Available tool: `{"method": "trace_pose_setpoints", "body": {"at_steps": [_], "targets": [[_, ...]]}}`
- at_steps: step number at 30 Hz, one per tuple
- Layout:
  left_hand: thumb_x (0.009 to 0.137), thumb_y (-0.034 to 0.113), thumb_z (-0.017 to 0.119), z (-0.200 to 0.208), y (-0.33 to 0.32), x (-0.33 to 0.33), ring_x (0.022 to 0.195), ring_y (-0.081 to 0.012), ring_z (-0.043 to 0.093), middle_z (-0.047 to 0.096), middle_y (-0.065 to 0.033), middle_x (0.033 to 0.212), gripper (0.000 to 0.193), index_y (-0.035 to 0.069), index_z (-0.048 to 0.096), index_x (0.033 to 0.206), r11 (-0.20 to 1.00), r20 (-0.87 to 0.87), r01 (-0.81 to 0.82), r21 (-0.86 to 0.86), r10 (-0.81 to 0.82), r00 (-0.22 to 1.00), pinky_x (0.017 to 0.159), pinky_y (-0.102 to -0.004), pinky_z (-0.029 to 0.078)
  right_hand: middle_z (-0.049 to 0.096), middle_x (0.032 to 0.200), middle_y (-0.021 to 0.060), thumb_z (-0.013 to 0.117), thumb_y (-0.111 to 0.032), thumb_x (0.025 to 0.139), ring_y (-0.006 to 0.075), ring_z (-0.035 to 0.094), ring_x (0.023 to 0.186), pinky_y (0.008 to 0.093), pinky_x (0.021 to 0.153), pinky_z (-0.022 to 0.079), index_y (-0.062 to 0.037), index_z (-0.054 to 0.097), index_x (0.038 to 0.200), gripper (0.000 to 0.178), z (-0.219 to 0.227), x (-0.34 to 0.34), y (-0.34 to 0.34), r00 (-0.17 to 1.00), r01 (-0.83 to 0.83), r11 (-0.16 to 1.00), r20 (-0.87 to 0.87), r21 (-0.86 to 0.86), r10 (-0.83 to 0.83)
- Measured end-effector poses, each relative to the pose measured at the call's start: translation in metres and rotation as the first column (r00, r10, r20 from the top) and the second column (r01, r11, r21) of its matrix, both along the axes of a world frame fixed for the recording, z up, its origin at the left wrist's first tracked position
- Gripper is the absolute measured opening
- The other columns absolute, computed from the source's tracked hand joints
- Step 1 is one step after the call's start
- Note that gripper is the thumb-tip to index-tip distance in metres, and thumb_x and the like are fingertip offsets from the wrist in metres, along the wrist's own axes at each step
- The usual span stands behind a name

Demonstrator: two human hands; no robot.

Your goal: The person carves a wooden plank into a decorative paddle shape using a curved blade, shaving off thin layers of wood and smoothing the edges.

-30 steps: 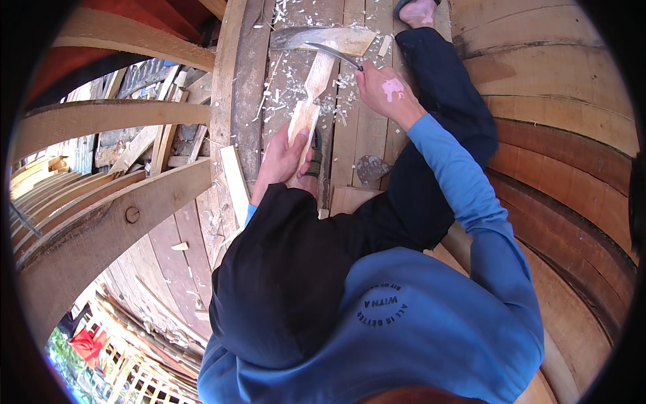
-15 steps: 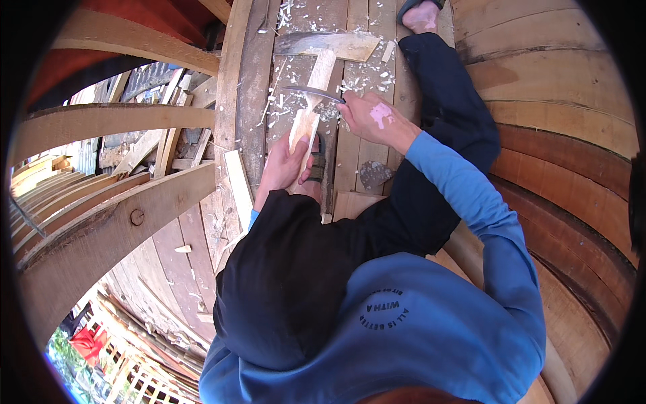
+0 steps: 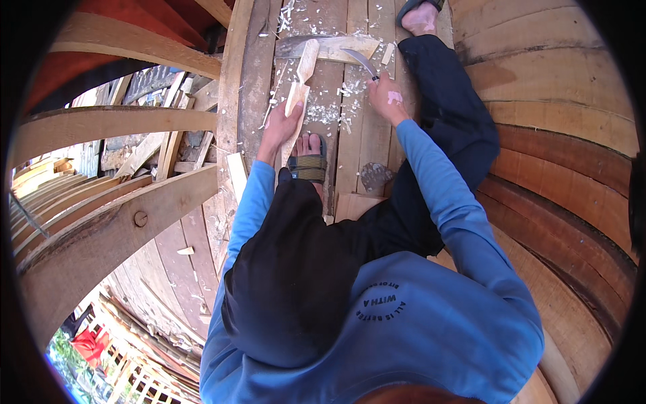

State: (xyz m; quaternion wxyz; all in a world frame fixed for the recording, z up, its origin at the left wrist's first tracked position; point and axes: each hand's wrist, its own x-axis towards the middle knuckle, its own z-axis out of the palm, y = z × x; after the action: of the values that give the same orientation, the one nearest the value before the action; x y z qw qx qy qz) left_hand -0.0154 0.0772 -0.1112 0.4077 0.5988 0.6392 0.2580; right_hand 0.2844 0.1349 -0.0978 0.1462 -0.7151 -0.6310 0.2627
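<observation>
My left hand (image 3: 279,126) is closed around a pale, partly carved piece of wood (image 3: 307,62). Its far end is a narrow paddle shape, with a notched neck below it and a broader, squared part near my fingers. In my right hand (image 3: 387,101) is a small knife (image 3: 362,59) with a curved blade, held apart from the wood and pointing away to the left. Past both hands, a long flat piece (image 3: 346,48), grey at the left and pale wood at the right, lies across the planks; the carved wood's tip overlaps it in view.
Shavings (image 3: 323,113) litter the plank floor (image 3: 348,151). My sandalled foot (image 3: 308,158) stands beside the carved wood, the other at the far right. Curved plank walls (image 3: 552,74) rise on the right; heavy wooden ribs (image 3: 121,118) cross the left. A small wood offcut (image 3: 237,176) lies near my left sleeve.
The knife has come off the carved wood's neck and moved right with my right hand. My left hand has shifted the wood forward and left, uncovering my foot.
</observation>
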Motion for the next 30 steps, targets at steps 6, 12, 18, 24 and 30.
{"method": "trace_pose_setpoints", "body": {"at_steps": [6, 12, 18, 24, 30], "targets": [[0.099, 0.045, 0.062, 0.032, 0.008, -0.008, 0.109, -0.0389, 0.069, 0.070, -0.0273, 0.110, 0.058, -0.005, 0.060, 0.130, 0.994, -0.555, 0.063, 0.093, -0.001, 0.832, 0.094, -0.0464, 0.051, 0.068, 0.100, 0.0336, 0.068, -0.021, 0.093, 0.0501, 0.066, 0.097, 0.0553, 0.086, 0.052, 0.0072, 0.055, 0.115, 0.039, -0.031, 0.001, -0.002, 1.000, 0.023, 0.991, -0.014, 0.130, -0.021], [0.099, 0.020, 0.063, 0.323, -0.032, 0.087, 0.089, -0.0309, 0.068, 0.066, -0.0148, 0.097, 0.027, 0.005, 0.062, 0.121, 0.566, 0.247, 0.715, 0.410, -0.824, 0.510, 0.078, -0.0400, 0.054, 0.068, 0.105, 0.0299, 0.071, -0.018, 0.090, 0.0476, 0.066, 0.099, 0.0527, 0.087, 0.052, 0.0039, 0.055, 0.120, 0.040, -0.051, 0.020, -0.011, 0.999, -0.050, 0.990, -0.010, 0.135, 0.052], [0.094, 0.020, 0.067, 0.408, -0.122, 0.147, 0.089, -0.0373, 0.065, 0.063, -0.0185, 0.095, 0.024, -0.002, 0.062, 0.103, 0.246, 0.412, 0.582, 0.775, -0.895, -0.169, 0.079, -0.0465, 0.050, 0.066, 0.109, 0.0284, 0.071, -0.013, 0.089, 0.0464, 0.064, 0.104, 0.0515, 0.091, 0.051, 0.0029, 0.053, 0.123, 0.042, -0.051, 0.009, -0.014, 0.994, -0.100, 0.985, -0.024, 0.140, 0.105], [0.094, 0.021, 0.067, 0.400, -0.137, 0.203, 0.089, -0.0370, 0.064, 0.062, -0.0186, 0.094, 0.024, -0.001, 0.062, 0.102, 0.279, 0.416, 0.387, 0.879, -0.844, -0.339, 0.078, -0.0465, 0.050, 0.065, 0.106, 0.0297, 0.070, -0.011, 0.088, 0.0477, 0.064, 0.102, 0.0528, 0.090, 0.050, 0.0024, 0.051, 0.122, 0.042, -0.048, 0.015, -0.008, 0.992, -0.117, 0.981, -0.023, 0.155, 0.122], [0.094, 0.021, 0.066, 0.392, -0.145, 0.241, 0.088, -0.0368, 0.063, 0.061, -0.0186, 0.094, 0.025, -0.001, 0.062, 0.102, 0.331, 0.424, 0.283, 0.900, -0.813, -0.398, 0.077, -0.0465, 0.050, 0.065, 0.107, 0.0306, 0.068, -0.010, 0.087, 0.0494, 0.063, 0.102, 0.0541, 0.090, 0.050, 0.0024, 0.051, 0.120, 0.039, -0.045, 0.013, -0.011, 0.992, -0.109, 0.989, -0.046, 0.102, 0.114]]}}
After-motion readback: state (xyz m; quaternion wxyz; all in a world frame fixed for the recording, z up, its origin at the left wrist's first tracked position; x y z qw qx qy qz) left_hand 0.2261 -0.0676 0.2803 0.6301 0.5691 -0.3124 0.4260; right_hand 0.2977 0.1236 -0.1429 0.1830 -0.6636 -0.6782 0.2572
